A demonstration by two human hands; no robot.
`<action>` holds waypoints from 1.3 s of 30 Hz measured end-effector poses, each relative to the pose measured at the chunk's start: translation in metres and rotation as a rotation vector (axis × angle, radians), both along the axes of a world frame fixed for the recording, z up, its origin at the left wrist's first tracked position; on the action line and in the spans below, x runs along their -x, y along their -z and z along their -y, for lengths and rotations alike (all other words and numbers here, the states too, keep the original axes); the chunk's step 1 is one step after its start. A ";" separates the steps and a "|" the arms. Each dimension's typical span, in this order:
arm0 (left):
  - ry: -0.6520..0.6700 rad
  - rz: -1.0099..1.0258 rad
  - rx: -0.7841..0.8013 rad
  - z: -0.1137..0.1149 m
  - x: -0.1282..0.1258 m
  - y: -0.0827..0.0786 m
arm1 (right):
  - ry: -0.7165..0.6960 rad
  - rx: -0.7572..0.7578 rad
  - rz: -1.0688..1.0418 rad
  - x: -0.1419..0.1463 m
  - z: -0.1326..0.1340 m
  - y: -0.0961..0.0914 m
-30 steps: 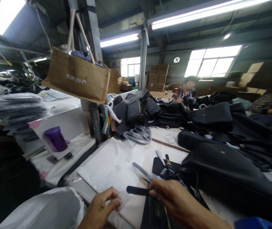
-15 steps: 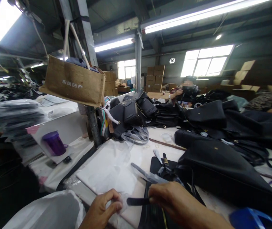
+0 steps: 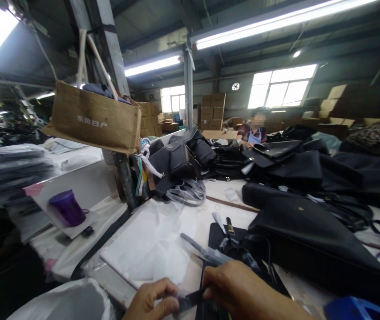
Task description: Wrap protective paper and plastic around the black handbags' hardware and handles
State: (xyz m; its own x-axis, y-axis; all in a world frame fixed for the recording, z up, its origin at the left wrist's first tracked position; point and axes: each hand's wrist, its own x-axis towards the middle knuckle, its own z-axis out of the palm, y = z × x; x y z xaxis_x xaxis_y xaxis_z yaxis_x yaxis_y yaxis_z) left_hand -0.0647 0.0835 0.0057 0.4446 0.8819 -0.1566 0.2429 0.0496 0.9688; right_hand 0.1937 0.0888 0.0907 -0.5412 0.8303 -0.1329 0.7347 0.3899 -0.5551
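My right hand (image 3: 232, 284) is closed round a black strap (image 3: 194, 298) that sticks out to the left from its fingers. Thumb and finger of my left hand (image 3: 158, 298) pinch a small clear plastic sleeve (image 3: 182, 304) at the strap's tip. Just beyond my right hand, a strip wrapped in plastic (image 3: 203, 249) slants over the work. Under it lies a flat black leather bag (image 3: 215, 235) with a gold-banded tab (image 3: 230, 226). My right palm and wrist hide part of that bag.
A large black bag (image 3: 317, 244) stands to the right, with a blue object (image 3: 357, 309) before it. White sheets (image 3: 146, 249) cover the middle table. A white sack (image 3: 66, 304) and purple mug (image 3: 67, 208) are at left. Black bags (image 3: 185, 160) pile up behind; a co-worker (image 3: 255, 129) is beyond.
My left hand has moved right to the strap's tip, carrying the clear sleeve onto it. My right hand shifts slightly left. The view has turned a little, and the co-worker's posture differs.
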 end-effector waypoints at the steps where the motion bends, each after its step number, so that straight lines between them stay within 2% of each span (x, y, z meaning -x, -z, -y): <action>1: -0.010 0.048 0.035 -0.001 -0.001 0.005 | 0.008 0.024 -0.001 0.002 0.000 -0.002; 4: -0.014 0.153 0.136 -0.003 -0.008 0.017 | 0.029 0.082 -0.002 0.011 0.000 -0.003; 7: 0.008 0.172 0.187 -0.004 -0.019 0.023 | -0.014 0.069 0.062 0.024 -0.001 0.009; 11: -0.005 0.127 0.133 -0.005 -0.026 0.013 | -0.016 0.083 0.034 0.021 0.000 0.022; 14: -0.038 0.033 0.069 -0.006 -0.023 0.000 | 0.096 0.091 -0.090 0.003 0.004 0.020; 17: -0.107 -0.016 0.027 -0.007 -0.023 -0.006 | 0.186 0.070 -0.074 -0.010 0.007 0.017; 22: -0.078 -0.031 -0.011 -0.010 -0.037 0.001 | 0.117 0.089 -0.031 -0.001 0.005 0.018; 26: -0.071 -0.023 -0.036 -0.010 -0.047 -0.002 | 0.079 0.099 -0.141 0.008 0.001 0.021; 30: -0.069 -0.072 -0.056 -0.010 -0.046 -0.011 | 0.066 0.231 -0.252 -0.003 -0.002 0.022; 32: -0.073 -0.121 -0.072 -0.011 -0.044 -0.011 | 0.091 0.233 -0.231 -0.012 -0.001 0.024; 35: -0.078 -0.149 -0.091 -0.012 -0.042 -0.006 | 0.124 0.226 -0.184 -0.020 0.001 0.028; 39: 0.012 -0.127 -0.122 -0.015 -0.049 0.001 | 0.111 0.237 -0.189 -0.014 -0.001 0.035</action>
